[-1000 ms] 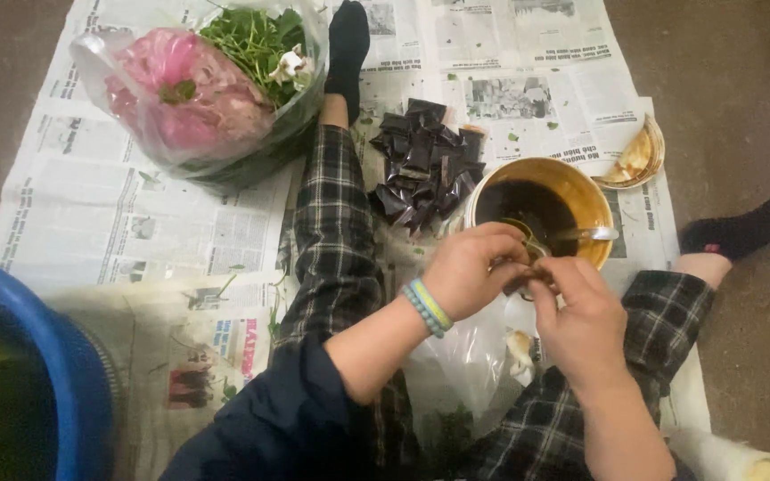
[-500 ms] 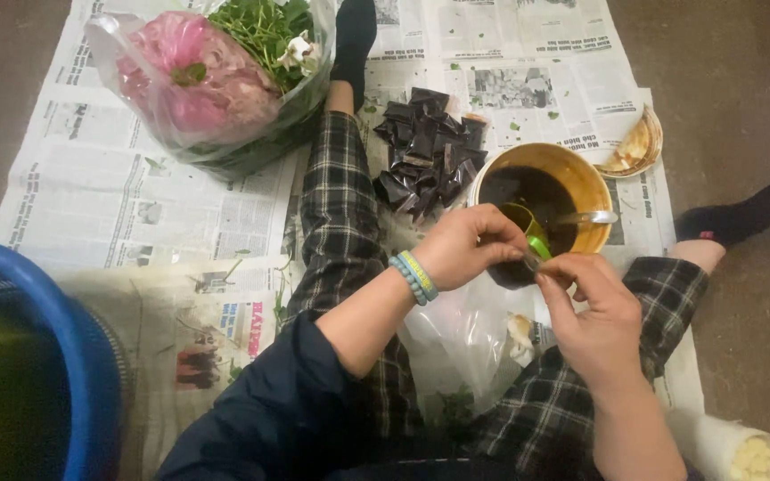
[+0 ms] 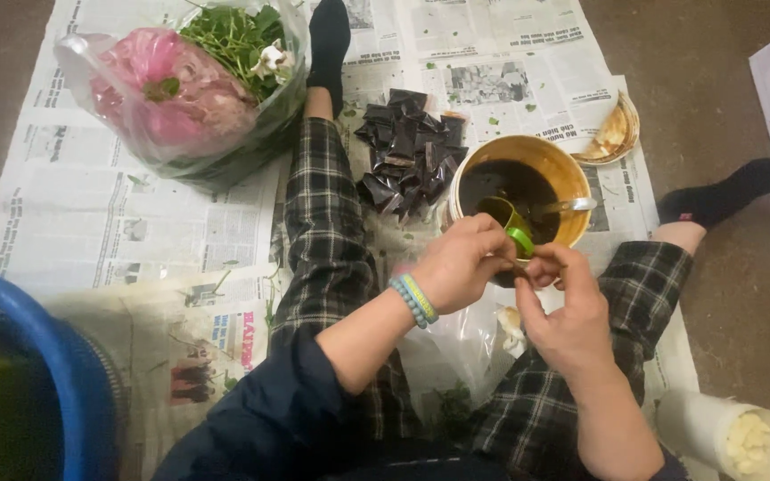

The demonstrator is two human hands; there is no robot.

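Over the lap, between the plaid-trousered legs, both hands meet just in front of an orange bowl (image 3: 552,160) of dark liquid. The left hand (image 3: 461,263), with a beaded band at the wrist, is curled around a small green leaf roll (image 3: 511,227), whose bright tip sticks up and away from the person toward the bowl; its long axis runs roughly from the fingers up to the bowl's near rim. The right hand (image 3: 568,312) comes in from the right, its fingertips pinched at the roll's lower end, touching the left hand's fingers. What exactly it pinches is too small to tell, perhaps a thin strip or stem. A spoon (image 3: 568,206) rests in the liquid just beyond the roll. Dark packets (image 3: 407,151) lie heaped left of the bowl on newspaper (image 3: 91,223), and a clear bag (image 3: 184,85) of pink flowers and greens sits farther left. A blue tub (image 3: 37,356) stands at the near left, and a white cup (image 3: 728,432) at the near right.
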